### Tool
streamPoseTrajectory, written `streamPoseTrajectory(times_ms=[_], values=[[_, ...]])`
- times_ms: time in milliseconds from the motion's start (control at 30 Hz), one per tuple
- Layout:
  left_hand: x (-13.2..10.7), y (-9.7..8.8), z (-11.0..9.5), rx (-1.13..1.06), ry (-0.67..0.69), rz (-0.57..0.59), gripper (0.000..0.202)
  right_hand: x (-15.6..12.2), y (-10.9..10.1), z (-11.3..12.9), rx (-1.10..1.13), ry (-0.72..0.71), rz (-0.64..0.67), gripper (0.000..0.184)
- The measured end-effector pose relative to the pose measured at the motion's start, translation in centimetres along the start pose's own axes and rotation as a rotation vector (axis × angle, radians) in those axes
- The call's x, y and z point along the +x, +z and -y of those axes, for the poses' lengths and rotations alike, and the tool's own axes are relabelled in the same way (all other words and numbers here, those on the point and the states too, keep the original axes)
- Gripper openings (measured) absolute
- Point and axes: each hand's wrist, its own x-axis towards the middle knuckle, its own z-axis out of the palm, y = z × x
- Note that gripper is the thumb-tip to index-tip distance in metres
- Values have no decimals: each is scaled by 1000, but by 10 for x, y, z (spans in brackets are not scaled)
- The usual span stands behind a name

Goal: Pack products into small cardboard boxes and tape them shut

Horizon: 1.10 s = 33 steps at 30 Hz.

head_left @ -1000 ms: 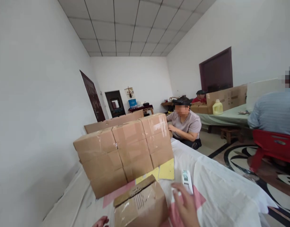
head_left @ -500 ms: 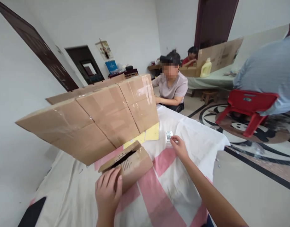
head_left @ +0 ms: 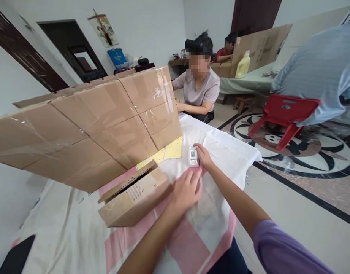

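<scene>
The right hand had its fingers bent against the right edge of a small white device with a display; whether they gripped it, I could not tell. The left hand, fingers loosely extended and nothing visible in them, was just short of the device's near end, so a careless reach could have knocked it askew. Beneath, the rumpled pink-and-white cloth might have dragged the device if a fold had snagged. A small cardboard carton, its top gaping, sat just beside the left hand, where a sideways sweep could have shoved it into the tall stack of taped cardboard boxes behind.
</scene>
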Motion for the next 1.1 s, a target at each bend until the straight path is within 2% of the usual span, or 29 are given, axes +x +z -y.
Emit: streamPoseTrajectory(times_ms=[67, 167, 267, 433, 500, 567, 667, 733, 867, 1000, 1100], values=[[31, 29, 6, 22, -170, 118, 64, -1, 1, -4, 9, -13, 17, 48], [53, 47, 19, 2, -318, 158, 58, -3, 2, -7, -4, -35, 33, 51], [58, 46, 25, -137, -382, 124, 48, -2, 2, -8, -50, -60, 65, 50], [63, 49, 36, -493, -615, 82, 42, 1, 3, -8, -120, -64, 74, 49], [67, 53, 43, -702, -719, 65, 34, 1, 3, -8, -132, -73, 73, 48], [74, 56, 49, -968, -877, 49, 28, 1, 3, -9, -139, -73, 75, 47], [87, 58, 54, -1273, -1060, 84, 19, 1, 3, -9, -130, -62, 65, 46], [97, 56, 53, -1336, -1105, 83, 21, 0, 4, -8, -140, -63, 54, 44], [107, 46, 44, -1435, -1155, -18, 29, -2, 4, -2, -253, -61, 13, 42], [92, 36, 28, -1508, -1201, -126, 30, -2, 6, 3, -377, -33, -2, 39], [73, 36, 21, -1538, -1264, -151, 32, -1, 8, 4, -475, -53, 22, 34]])
